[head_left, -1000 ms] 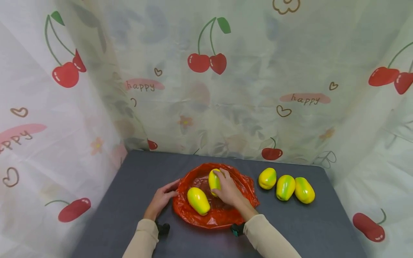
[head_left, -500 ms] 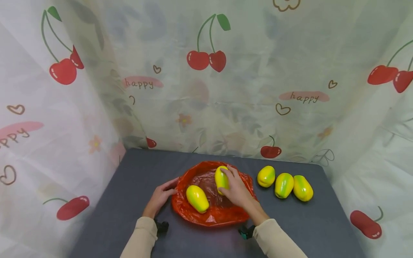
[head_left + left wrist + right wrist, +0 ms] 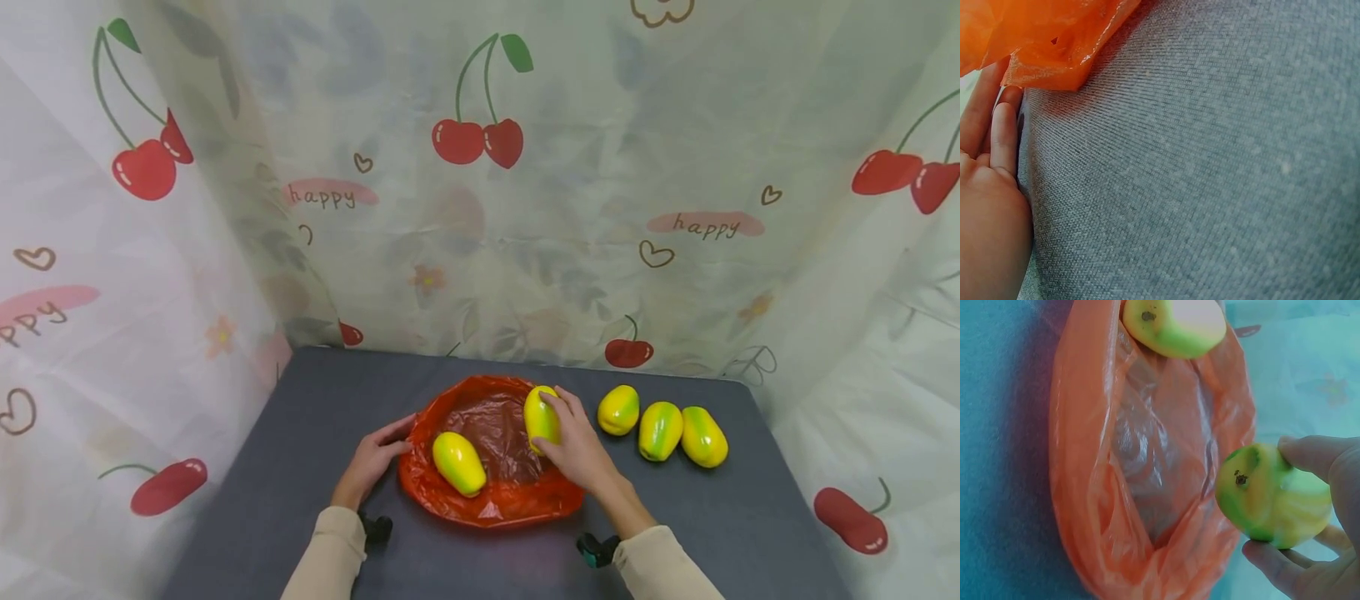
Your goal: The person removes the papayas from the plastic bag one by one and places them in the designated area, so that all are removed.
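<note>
My right hand (image 3: 579, 446) holds a yellow-green papaya (image 3: 541, 419) over the right side of an open red plastic bag (image 3: 491, 512). In the right wrist view, thumb and fingers grip the papaya (image 3: 1266, 497) from two sides, its dark stem end facing the bag. Another papaya (image 3: 459, 463) lies inside the bag at the left. My left hand (image 3: 371, 462) rests at the bag's left rim. The left wrist view shows its fingers (image 3: 1004, 137) extended, their tips partly hidden by the bag's edge (image 3: 1054, 56).
Three more yellow-green papayas (image 3: 661, 432) lie on the dark grey table (image 3: 720, 533) right of the bag. A white curtain (image 3: 570, 250) printed with cherries stands behind the table and along both sides.
My right hand has moved right with the papaya, from the middle of the bag to its right rim. The left hand and the other papayas stay put.
</note>
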The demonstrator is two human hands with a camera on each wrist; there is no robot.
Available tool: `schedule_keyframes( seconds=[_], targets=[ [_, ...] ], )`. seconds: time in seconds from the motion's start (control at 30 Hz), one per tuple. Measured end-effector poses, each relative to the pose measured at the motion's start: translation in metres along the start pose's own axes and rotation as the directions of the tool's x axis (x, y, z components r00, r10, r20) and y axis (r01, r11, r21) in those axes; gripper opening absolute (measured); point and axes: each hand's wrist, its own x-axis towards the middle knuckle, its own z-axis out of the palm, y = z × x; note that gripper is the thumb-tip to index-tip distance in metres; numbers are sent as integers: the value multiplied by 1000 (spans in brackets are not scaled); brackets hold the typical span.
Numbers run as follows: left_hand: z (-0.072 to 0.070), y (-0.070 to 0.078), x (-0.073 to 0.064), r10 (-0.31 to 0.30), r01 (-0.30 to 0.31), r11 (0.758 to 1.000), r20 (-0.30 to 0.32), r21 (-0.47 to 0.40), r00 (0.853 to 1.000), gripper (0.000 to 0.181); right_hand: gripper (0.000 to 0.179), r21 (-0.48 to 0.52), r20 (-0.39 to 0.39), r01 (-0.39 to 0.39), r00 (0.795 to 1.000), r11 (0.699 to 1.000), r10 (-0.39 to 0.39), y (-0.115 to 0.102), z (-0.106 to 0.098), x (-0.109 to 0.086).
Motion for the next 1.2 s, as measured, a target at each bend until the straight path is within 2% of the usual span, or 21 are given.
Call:
schedule_keyframes(
  seconds=[0.43, 0.87, 1.2],
  targets=[
    [-1, -2, 1, -2, 2, 1000, 3, -24, 1000, 48, 75, -11, -54, -43, 998, 999, 43, 21, -22, -19],
    [0, -2, 1, 6, -6, 999, 4, -33, 1000, 49, 75, -63, -104, -38, 994, 997, 32, 50, -43, -42],
    [0, -1, 0, 6, -6, 1000, -6, -27, 1000, 47, 73, -78, -134, -40, 991, 996, 29, 67, -47, -57]
  ],
)
